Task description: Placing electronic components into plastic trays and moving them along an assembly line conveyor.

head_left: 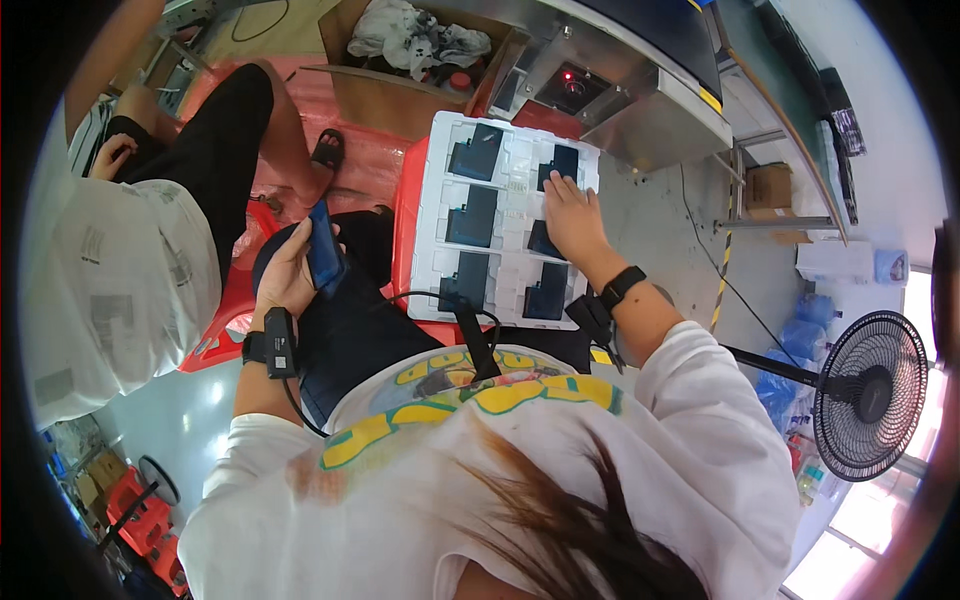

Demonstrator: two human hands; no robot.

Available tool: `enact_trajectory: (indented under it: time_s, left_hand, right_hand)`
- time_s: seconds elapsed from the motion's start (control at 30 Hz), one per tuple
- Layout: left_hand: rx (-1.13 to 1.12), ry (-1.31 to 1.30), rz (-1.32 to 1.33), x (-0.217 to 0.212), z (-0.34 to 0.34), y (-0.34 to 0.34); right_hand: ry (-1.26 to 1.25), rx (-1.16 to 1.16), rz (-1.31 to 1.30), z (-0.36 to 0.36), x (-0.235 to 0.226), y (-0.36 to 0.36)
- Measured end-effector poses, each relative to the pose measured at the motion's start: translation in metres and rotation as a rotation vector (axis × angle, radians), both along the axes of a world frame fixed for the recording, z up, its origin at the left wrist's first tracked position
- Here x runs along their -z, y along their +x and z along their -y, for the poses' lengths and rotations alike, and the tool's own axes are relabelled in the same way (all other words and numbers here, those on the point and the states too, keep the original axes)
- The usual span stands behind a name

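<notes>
My left hand (pixel 290 268) holds a flat dark blue rectangular part (pixel 324 256) upright over my lap. My right hand (pixel 572 215) lies flat on a white moulded tray (pixel 440 185), fingers spread, pressing on a dark part (pixel 545 240) in the tray's right column. Several more dark rectangular parts (pixel 475 155) sit in the tray's pockets. The tray rests on a red stool (pixel 404 230) in front of me. Both wrists carry black bands with a cable.
Another person (pixel 130 240) in a white shirt and black shorts sits at my left. A steel machine housing (pixel 620 90) stands behind the tray. A cardboard box with cloths (pixel 410 45) is at the back. A black fan (pixel 870 395) stands at right.
</notes>
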State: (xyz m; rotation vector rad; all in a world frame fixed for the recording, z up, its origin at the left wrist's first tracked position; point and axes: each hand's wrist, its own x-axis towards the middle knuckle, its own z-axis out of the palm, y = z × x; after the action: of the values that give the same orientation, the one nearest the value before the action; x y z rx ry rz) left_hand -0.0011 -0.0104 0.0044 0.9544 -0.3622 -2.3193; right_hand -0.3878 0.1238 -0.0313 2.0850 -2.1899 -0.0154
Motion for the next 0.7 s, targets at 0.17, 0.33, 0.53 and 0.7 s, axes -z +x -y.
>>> enact_trajectory:
  time_s: [0.17,0.33,0.53,0.7]
  left_hand:
    - [-0.021,0.014,0.024,0.006,0.002,0.000]
    - [-0.010,0.004,0.020,0.003,0.003,-0.005]
    - [-0.041,0.046,0.006,0.001,0.003,-0.003]
    - [0.023,0.020,-0.057,0.006,0.004,0.002]
  right_hand:
    - [0.020,0.015,0.254,0.061,-0.028,0.050]
    - [-0.099,-0.061,0.102,0.111,0.005,0.068]
    - [0.092,-0.241,-0.133,0.115,0.009,0.062]
    - [0.038,-0.473,-0.238,0.102,-0.008,0.037]
